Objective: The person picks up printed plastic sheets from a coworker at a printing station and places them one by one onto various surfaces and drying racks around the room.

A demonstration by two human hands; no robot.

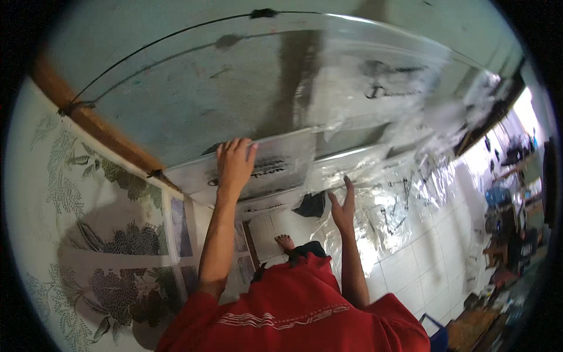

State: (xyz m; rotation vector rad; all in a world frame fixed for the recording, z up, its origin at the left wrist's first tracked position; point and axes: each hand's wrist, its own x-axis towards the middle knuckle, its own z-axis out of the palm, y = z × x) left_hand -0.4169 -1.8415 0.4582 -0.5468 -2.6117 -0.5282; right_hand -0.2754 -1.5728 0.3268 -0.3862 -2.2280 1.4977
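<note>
My left hand (236, 167) is closed over the top edge of a clear plastic bag (275, 170) with black print, which hangs in front of the wall. To its right, my right hand (344, 208) is open, thumb and fingers apart, beside more clear bags (390, 205) that hang crumpled and shiny. Next to that hand is a small dark piece (311, 204) whose kind I cannot make out. Higher up, another printed clear bag (375, 82) hangs from a thin line (193, 29) strung across the wall.
A wooden beam (111, 138) runs along the left, above a wall panel with a leaf pattern (111, 234). White floor tiles (410, 264) lie below, with my bare foot (284, 242) on them. At the far right stands a cluttered row of household things (510, 223).
</note>
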